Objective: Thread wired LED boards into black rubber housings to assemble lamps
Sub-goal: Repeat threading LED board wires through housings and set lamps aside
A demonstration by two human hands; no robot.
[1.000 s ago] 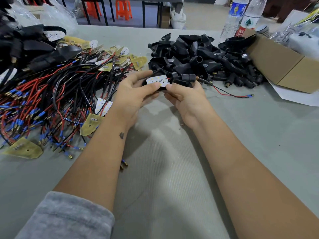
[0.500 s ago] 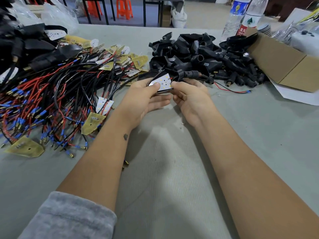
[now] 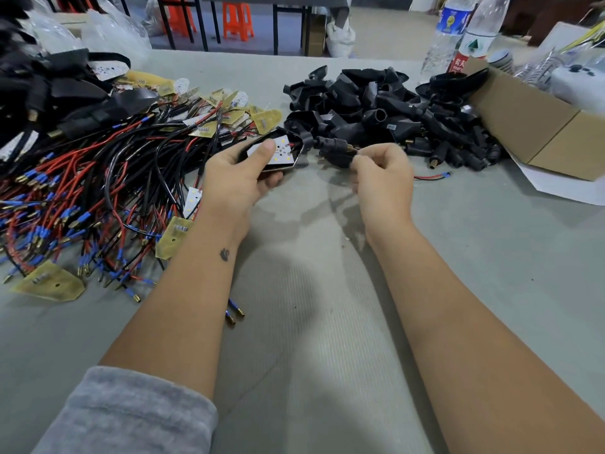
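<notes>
My left hand (image 3: 240,178) grips a black rubber housing (image 3: 296,139) with a white LED board (image 3: 283,152) seated in its open face, thumb pressing on the board. The housing's tube end (image 3: 330,146) points right. My right hand (image 3: 381,178) pinches the wire ends coming out of that tube; a red wire with a blue tip (image 3: 432,176) trails on the table to the right. A heap of wired LED boards (image 3: 98,191) lies at the left. A pile of empty black housings (image 3: 376,106) sits behind my hands.
A cardboard box (image 3: 537,126) lies at the right with white paper (image 3: 563,188) under it. Two plastic bottles (image 3: 458,31) stand behind the housing pile. Finished black lamps (image 3: 39,93) are stacked far left. The grey table surface (image 3: 311,322) stretches toward me.
My hands have drawn apart: the right hand moved right along the tube to the wire ends, and the left hand tilted the housing so the board faces up.
</notes>
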